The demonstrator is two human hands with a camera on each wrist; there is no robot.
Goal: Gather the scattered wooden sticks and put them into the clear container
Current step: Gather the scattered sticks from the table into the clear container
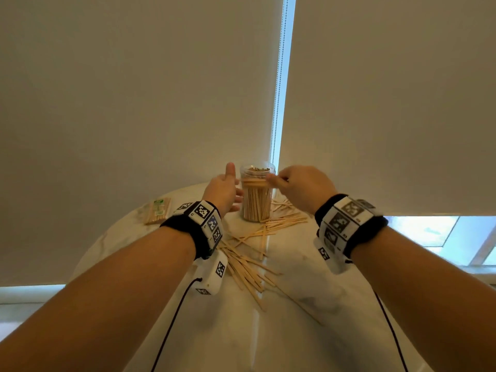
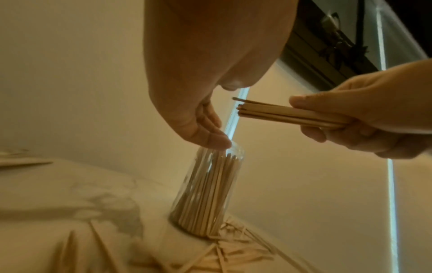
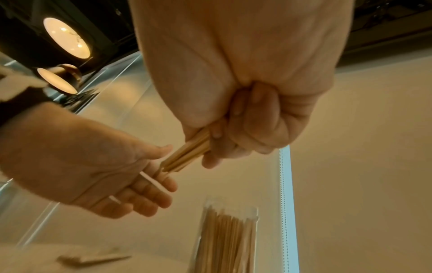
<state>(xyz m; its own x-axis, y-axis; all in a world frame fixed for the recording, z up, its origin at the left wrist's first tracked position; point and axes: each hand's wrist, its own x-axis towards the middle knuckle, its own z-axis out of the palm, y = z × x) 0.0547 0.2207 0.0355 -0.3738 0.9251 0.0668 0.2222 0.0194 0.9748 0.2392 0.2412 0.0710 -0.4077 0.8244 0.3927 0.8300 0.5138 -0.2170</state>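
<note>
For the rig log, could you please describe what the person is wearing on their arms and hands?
Both forearms are bare, no sleeves or gloves. The left hand and right hand each sit beyond a black wristband carrying white blocks printed with black square-patterned markers. A thin black cable trails from each wrist unit.

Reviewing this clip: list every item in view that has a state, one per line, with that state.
clear container: upright, lid off, nearly full of sticks
bundle of sticks: roughly level, gripped in right hand
right hand: gripping the bundle
left hand: fingers straight, holding nothing
loose sticks: scattered on the table
wrapped pack of sticks: lying flat, untouched
</note>
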